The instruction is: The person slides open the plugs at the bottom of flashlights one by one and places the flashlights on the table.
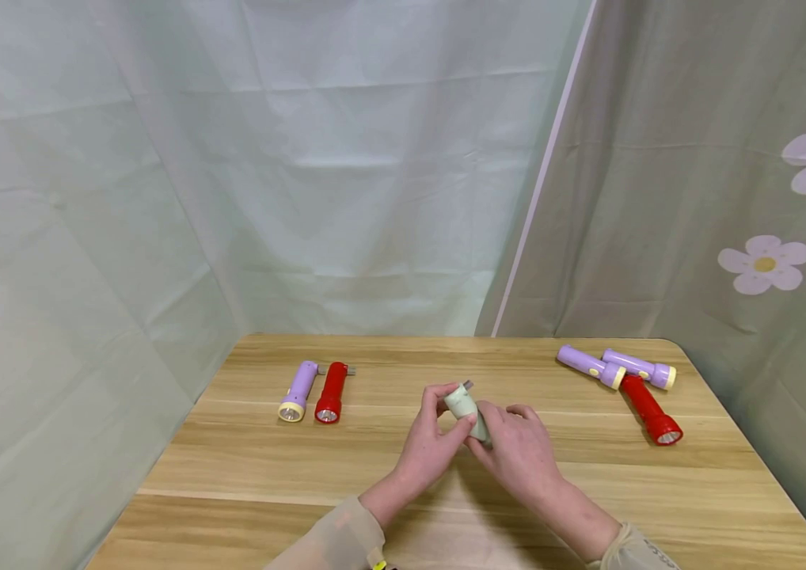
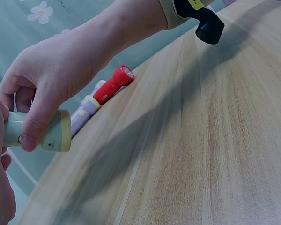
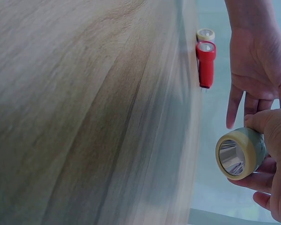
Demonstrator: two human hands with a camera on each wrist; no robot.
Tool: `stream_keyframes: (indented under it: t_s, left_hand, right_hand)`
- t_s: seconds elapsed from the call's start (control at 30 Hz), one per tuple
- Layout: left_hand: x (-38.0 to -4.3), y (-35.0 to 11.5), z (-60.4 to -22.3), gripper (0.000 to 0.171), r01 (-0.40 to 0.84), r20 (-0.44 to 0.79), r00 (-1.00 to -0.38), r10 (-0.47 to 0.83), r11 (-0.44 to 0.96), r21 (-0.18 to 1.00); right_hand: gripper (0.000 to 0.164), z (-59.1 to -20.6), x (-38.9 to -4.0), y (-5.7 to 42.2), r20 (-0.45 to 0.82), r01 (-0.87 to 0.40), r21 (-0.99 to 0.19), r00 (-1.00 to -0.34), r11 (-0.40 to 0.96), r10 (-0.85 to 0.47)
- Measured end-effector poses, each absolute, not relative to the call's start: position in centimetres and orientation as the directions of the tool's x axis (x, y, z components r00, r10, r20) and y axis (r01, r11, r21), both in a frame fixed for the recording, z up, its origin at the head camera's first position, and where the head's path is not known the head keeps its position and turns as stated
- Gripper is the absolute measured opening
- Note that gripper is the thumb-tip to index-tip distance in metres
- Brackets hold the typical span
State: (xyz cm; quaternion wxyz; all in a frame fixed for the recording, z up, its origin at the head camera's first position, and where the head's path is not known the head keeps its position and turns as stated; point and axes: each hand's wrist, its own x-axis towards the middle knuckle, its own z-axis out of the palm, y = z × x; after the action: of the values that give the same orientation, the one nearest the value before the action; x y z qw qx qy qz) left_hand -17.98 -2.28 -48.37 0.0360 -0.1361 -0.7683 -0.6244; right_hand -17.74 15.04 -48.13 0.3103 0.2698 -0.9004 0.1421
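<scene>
A pale green flashlight [image 1: 461, 402] is held above the table, in front of the person. My left hand [image 1: 426, 445] grips its tail end between thumb and fingers, and a small grey metal piece [image 1: 469, 385] sticks out there. With thumb and fingers round the head end, my right hand [image 1: 520, 451] holds the other part. The right wrist view shows the cream-rimmed lens [image 3: 232, 158] facing that camera. In the left wrist view the right thumb lies across the green body [image 2: 54, 136]. The hands hide much of the flashlight's middle.
On the table's left lie a purple flashlight [image 1: 299, 389] and a red flashlight [image 1: 332, 391], each with a grey piece out at its tail. At the right lie two purple flashlights [image 1: 584, 362] and a red one [image 1: 648, 408], close together. Curtains [image 1: 374, 174] stand behind the wooden table [image 1: 268, 475].
</scene>
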Motion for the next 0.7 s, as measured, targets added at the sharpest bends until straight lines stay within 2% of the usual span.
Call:
stream_keyframes:
  t_s: [0.7]
  left_hand:
    - [-17.98,-2.09,-48.44,0.048,0.254,0.228,-0.960,0.163,0.161,0.954]
  right_hand:
    - [0.045,-48.32,-17.75,15.15,0.653,-0.583,-0.066,-0.639,0.810,-0.407]
